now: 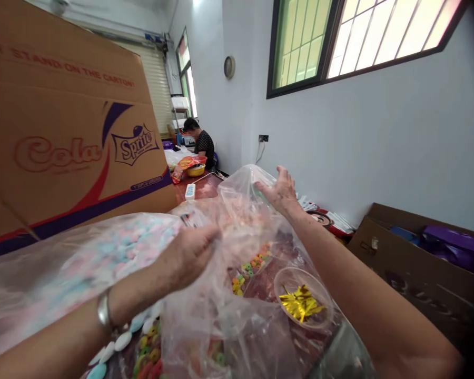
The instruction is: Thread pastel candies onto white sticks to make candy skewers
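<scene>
A large clear plastic bag [237, 221] spreads across the middle, with peach-coloured contents dimly visible through it. My left hand [195, 255], with a silver bangle at the wrist, is closed in a fist on the bag's film. Farther forward, my right hand [278, 192] has thumb and fingers apart at the bag's raised far edge and seems to touch the film. Under my left forearm lies a bag of pale blue, pink and white pieces [122, 258]. Colourful ring-shaped candies [256, 258] show between my arms. Gold twist ties [302, 303] sit in a clear round tub [282, 273].
A big cola carton [71, 116] stands at the left. An open brown carton [411, 279] with purple packs [454, 245] is at the right. On the dark red table [209, 187] are a white power strip [190, 191] and a yellow bowl [196, 170]. A person [204, 145] sits beyond.
</scene>
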`<action>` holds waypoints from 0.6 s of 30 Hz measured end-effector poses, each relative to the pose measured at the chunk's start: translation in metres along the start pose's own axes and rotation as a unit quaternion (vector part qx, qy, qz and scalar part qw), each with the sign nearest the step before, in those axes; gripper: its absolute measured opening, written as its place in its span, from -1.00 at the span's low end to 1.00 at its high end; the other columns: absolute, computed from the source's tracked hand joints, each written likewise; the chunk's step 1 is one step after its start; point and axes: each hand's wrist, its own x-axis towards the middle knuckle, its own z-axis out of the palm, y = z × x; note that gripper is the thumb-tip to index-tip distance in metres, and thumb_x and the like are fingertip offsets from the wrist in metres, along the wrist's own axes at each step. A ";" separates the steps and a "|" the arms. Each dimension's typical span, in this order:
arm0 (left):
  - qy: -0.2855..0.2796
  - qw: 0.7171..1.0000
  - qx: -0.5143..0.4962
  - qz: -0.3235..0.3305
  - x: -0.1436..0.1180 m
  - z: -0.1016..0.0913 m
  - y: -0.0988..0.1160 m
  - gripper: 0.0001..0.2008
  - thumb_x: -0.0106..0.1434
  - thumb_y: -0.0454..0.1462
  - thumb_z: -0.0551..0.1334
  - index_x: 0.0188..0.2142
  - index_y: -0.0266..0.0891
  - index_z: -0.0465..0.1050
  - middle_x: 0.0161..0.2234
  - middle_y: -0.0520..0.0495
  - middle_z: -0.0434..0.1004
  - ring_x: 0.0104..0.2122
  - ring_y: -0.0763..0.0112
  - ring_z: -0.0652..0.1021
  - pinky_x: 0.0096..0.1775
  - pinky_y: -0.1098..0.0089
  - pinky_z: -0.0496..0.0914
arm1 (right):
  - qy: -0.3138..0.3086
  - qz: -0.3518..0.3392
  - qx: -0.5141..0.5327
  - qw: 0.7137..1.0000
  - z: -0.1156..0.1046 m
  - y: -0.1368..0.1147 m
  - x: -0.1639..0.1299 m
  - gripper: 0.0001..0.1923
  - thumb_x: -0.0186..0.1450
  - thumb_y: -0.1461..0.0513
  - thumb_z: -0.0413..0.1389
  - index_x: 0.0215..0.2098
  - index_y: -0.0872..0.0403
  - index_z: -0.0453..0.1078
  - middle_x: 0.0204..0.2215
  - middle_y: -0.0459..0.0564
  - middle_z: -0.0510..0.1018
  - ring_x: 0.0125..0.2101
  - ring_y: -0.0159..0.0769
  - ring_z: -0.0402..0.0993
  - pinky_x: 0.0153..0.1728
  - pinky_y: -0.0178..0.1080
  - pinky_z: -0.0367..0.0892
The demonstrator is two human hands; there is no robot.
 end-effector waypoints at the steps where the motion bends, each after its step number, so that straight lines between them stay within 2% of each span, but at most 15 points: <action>1: -0.047 0.998 0.003 0.030 -0.008 0.006 0.003 -0.84 0.15 -0.44 0.01 -0.48 -0.16 0.20 -0.57 0.10 0.35 -0.54 0.44 0.43 -0.43 0.49 0.25 | -0.015 0.006 -0.005 1.000 0.007 -0.002 0.009 -0.08 0.20 0.01 0.26 0.34 0.26 0.00 0.22 0.42 0.26 0.22 0.23 0.16 0.15 0.10 0.15; 3: -0.135 0.987 0.028 0.082 -0.019 0.019 0.007 -0.81 0.08 -0.49 0.03 -0.47 -0.15 0.18 -0.55 0.08 0.41 -0.53 0.43 0.45 -0.44 0.48 0.25 | -0.052 0.010 -0.009 0.999 0.022 -0.005 0.022 -0.01 0.16 -0.01 0.32 0.35 0.25 0.00 0.21 0.43 0.28 0.19 0.23 0.22 0.09 0.07 0.22; 4: -0.174 0.979 0.044 0.099 -0.022 0.025 0.008 -0.80 0.06 -0.50 0.04 -0.46 -0.16 0.19 -0.52 0.05 0.46 -0.51 0.41 0.48 -0.43 0.47 0.26 | -0.073 0.008 -0.011 0.997 0.030 -0.006 0.025 -0.04 0.15 0.00 0.33 0.33 0.24 0.05 0.17 0.40 0.33 0.14 0.19 0.29 0.04 0.04 0.27; 5: -0.209 0.971 0.057 0.103 -0.023 0.029 0.008 -0.80 0.05 -0.51 0.05 -0.45 -0.16 0.21 -0.48 0.02 0.51 -0.48 0.38 0.51 -0.41 0.45 0.28 | -0.094 0.004 -0.012 0.995 0.037 -0.007 0.027 -0.14 0.18 0.02 0.33 0.29 0.21 0.13 0.12 0.34 0.39 0.07 0.11 0.37 -0.01 0.01 0.32; 7: -0.246 0.965 0.069 0.063 -0.022 0.035 0.008 -0.80 0.06 -0.50 0.08 -0.41 -0.17 0.27 -0.41 -0.04 0.59 -0.41 0.31 0.57 -0.36 0.42 0.33 | -0.133 -0.013 -0.014 0.991 0.051 -0.009 0.026 -0.43 0.29 0.04 0.27 0.14 0.15 0.31 -0.02 0.15 0.49 -0.09 -0.09 0.48 -0.12 -0.07 0.42; 8: -0.246 0.967 0.068 0.026 -0.020 0.037 0.007 -0.80 0.06 -0.49 0.10 -0.39 -0.17 0.31 -0.38 -0.07 0.62 -0.38 0.27 0.60 -0.34 0.41 0.35 | -0.150 -0.027 -0.012 0.988 0.056 -0.011 0.024 -0.57 0.35 0.05 0.23 0.06 0.14 0.38 -0.08 0.06 0.51 -0.17 -0.17 0.50 -0.17 -0.11 0.45; 10: -0.219 0.973 0.061 -0.048 -0.015 0.041 0.003 -0.77 0.07 -0.48 0.10 -0.31 -0.18 0.37 -0.32 -0.11 0.65 -0.31 0.21 0.63 -0.29 0.38 0.39 | -0.171 -0.065 -0.003 0.983 0.061 -0.016 0.019 -0.70 0.41 0.06 0.15 -0.10 0.15 0.44 -0.21 -0.05 0.53 -0.29 -0.28 0.50 -0.26 -0.19 0.47; 14: -0.163 0.977 0.050 -0.127 -0.007 0.056 -0.015 -0.67 0.11 -0.50 0.05 -0.18 -0.22 0.42 -0.30 -0.14 0.65 -0.27 0.21 0.64 -0.26 0.37 0.40 | -0.169 -0.151 0.031 0.974 0.048 -0.030 0.009 -0.74 0.42 0.19 -0.01 -0.34 0.15 0.43 -0.45 -0.13 0.43 -0.39 -0.34 0.40 -0.38 -0.32 0.30; 16: -0.145 0.977 0.051 -0.149 -0.002 0.066 -0.026 -0.69 0.12 -0.49 0.06 -0.19 -0.24 0.44 -0.32 -0.17 0.64 -0.28 0.18 0.63 -0.28 0.34 0.40 | -0.162 -0.190 0.044 0.967 0.036 -0.034 0.003 -0.71 0.36 0.25 -0.11 -0.35 0.13 0.43 -0.46 -0.14 0.39 -0.37 -0.34 0.35 -0.37 -0.33 0.23; 18: -0.128 0.977 0.053 -0.164 0.002 0.075 -0.034 -0.73 0.13 -0.48 0.08 -0.23 -0.24 0.45 -0.32 -0.18 0.65 -0.27 0.15 0.63 -0.28 0.32 0.39 | -0.178 -0.223 0.045 0.957 0.024 -0.033 -0.006 -0.72 0.29 0.26 -0.12 -0.38 0.11 0.42 -0.50 -0.15 0.35 -0.40 -0.35 0.31 -0.38 -0.33 0.18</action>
